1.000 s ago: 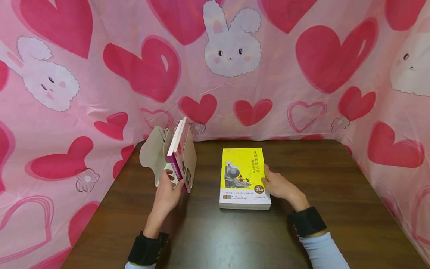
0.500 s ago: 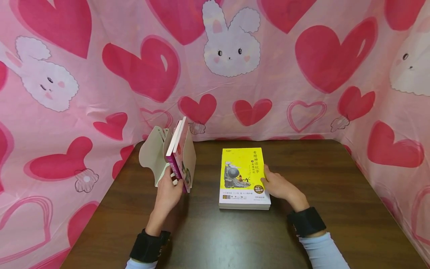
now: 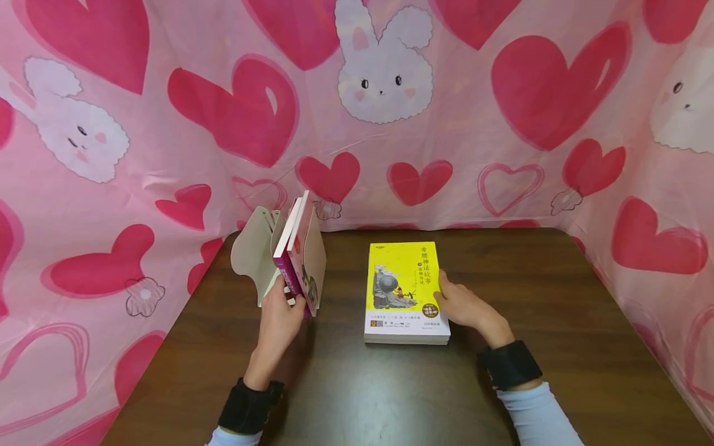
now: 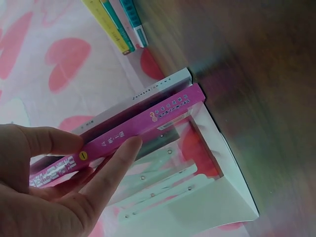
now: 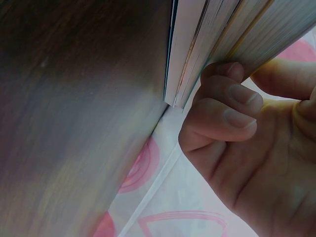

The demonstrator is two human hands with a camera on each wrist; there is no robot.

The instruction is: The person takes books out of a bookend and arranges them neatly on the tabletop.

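My left hand (image 3: pixel 281 321) pinches the lower end of a purple-spined book (image 4: pixel 138 123) between thumb and fingers. This book stands upright and tilted in a cream desktop bookend (image 3: pixel 253 254). A second book with a pale spine (image 4: pixel 143 103) and a pinkish cover stands right beside it. On the table to the right lies a stack of books, with a yellow-and-white paperback (image 3: pixel 404 285) on top. My right hand (image 3: pixel 468 306) holds the stack's right edge. Its fingers curl at the page edges (image 5: pixel 202 44), and the thumb is by the top book.
The dark wooden table (image 3: pixel 357 396) carries the bookend at back left and the stack near the middle. Pink heart-and-rabbit fabric (image 3: pixel 463 124) hangs round the back and both sides, close to the table edges. The bookend has dividers (image 4: pixel 163 182) left of the books.
My left fingers have closed in on the purple-spined book's lower end, and the two books lean slightly further left at the top. The right hand and the stack stay in place.
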